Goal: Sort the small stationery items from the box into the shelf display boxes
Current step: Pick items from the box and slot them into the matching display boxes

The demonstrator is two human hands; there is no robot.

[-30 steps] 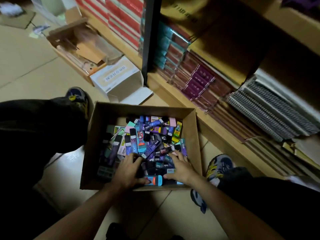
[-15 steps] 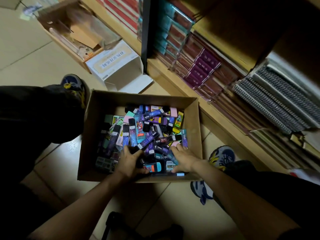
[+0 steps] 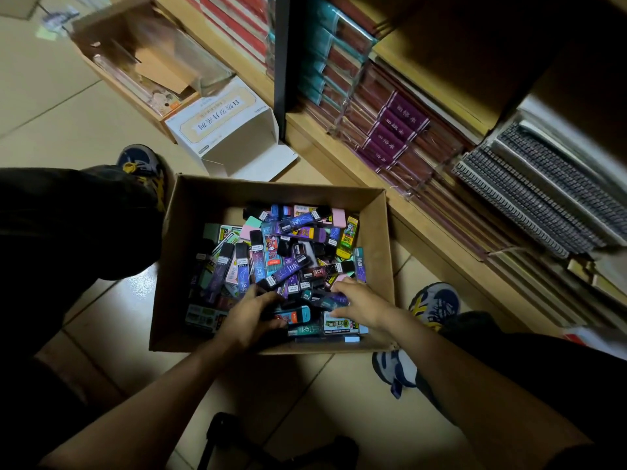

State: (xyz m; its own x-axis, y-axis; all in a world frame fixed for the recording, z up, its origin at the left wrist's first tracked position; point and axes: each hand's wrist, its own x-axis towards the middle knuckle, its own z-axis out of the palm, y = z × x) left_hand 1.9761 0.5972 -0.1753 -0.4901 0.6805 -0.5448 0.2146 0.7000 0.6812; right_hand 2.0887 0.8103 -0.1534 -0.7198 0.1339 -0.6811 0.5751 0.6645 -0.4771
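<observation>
— Down at the near end of the cardboard box [image 3: 190, 266], from the head camera, where do we have our hands?

— Both are inside it, on the heap of small stationery items [image 3: 281, 259]. Our left hand [image 3: 249, 317] lies curled over the packets, fingers bent down into them, thumb pointing toward a teal and orange packet [image 3: 293, 315] just to its right. We cannot tell whether it actually holds anything; the fingertips are buried.

— And the other?

— Our right hand [image 3: 361, 305] rests palm down, fingers spread narrowly across a dark purple packet [image 3: 330, 300], touching it. Below those fingers lies a green and white labelled packet [image 3: 339, 323]. Whether the hand is closed on anything, we cannot say.

— What sits around the grip?

— Beyond both hands the heap fills the box to its far wall, mostly purple, black and pink. Farther still, past the box, an open white carton [image 3: 234, 130] stands on the tiled floor [image 3: 51, 106]. Off to the right of our right hand runs the wooden shelf [image 3: 424, 232], stacked with spiral notebooks [image 3: 543, 191].
</observation>
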